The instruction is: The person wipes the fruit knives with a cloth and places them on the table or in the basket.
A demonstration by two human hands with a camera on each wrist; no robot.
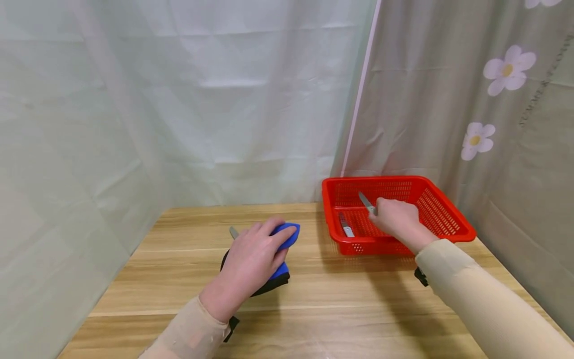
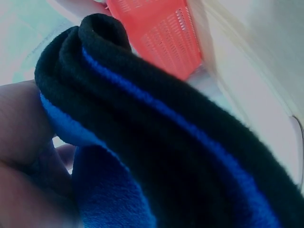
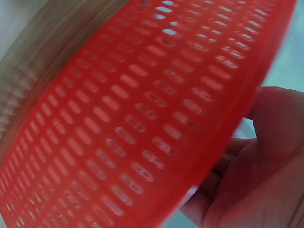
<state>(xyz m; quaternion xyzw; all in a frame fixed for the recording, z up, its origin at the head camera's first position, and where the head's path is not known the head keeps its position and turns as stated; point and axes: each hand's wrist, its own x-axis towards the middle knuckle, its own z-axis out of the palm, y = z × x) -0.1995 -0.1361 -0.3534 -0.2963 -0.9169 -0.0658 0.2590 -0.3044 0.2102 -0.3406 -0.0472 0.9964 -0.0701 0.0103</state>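
My left hand [image 1: 253,254] grips a folded blue and black cloth [image 1: 288,236] just above the table. In the left wrist view the thick folds of this cloth [image 2: 161,114] fill most of the picture, pinched near the thumb. A grey blade tip [image 1: 233,233] shows beyond the left hand; the rest of it is hidden behind hand and cloth. My right hand [image 1: 396,217] reaches over the near rim of the red plastic basket [image 1: 403,246] and holds a knife [image 1: 366,201], its blade pointing away to the far left. Another knife [image 1: 347,227] with a white handle lies on the basket floor.
The basket stands at the back right of the wooden table [image 1: 323,314], its slotted wall [image 3: 118,109] close to the right wrist. Pale curtains [image 1: 251,99] hang behind and at both sides, the right one printed with flowers.
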